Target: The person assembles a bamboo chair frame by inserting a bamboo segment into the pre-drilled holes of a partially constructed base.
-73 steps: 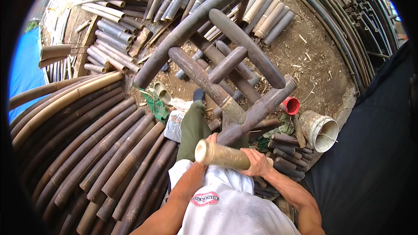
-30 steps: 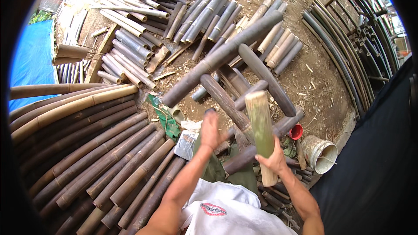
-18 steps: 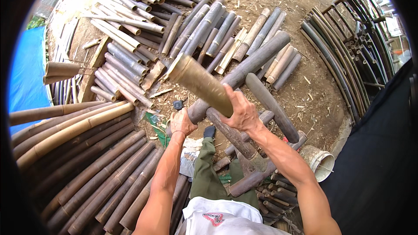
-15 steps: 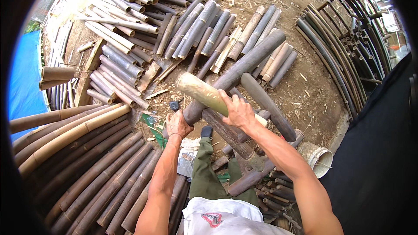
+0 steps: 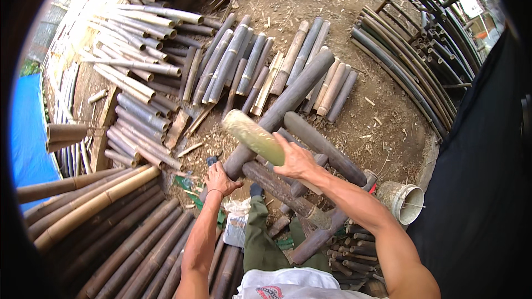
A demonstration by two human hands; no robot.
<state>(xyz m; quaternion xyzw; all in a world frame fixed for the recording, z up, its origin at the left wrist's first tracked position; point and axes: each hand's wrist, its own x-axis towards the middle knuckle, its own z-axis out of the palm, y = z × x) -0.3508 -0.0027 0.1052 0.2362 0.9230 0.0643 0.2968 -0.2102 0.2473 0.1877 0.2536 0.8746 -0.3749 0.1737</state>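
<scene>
A thick dark bamboo pole [image 5: 311, 75] lies slanting away from me across a support of other bamboo pieces. My left hand [image 5: 220, 179] is at its near end, fingers along the side and thumb below the end. My right hand [image 5: 296, 159] is closed around the near end of a shorter, pale yellow-green bamboo piece [image 5: 250, 134]. This piece crosses over the dark pole, its far end pointing left; I cannot tell whether the two touch. Under them is a brown support log [image 5: 282, 188], with another dark bamboo length [image 5: 327, 141] to the right.
Cut bamboo lengths [image 5: 221, 72] lie in rows on the dirt ahead. Long bamboo poles [image 5: 127, 232] fan out at left. A dirty white bucket [image 5: 407, 202] lies tipped at right, by a black sheet [image 5: 471, 188]. Long poles [image 5: 399, 72] lean at far right; a blue tarp [image 5: 33, 133] is at left.
The view has shifted, so the ground and piles appear lower and further left. The pale bamboo piece is tilted more steeply, still in my right hand. My left hand stays at the dark pole's near end.
</scene>
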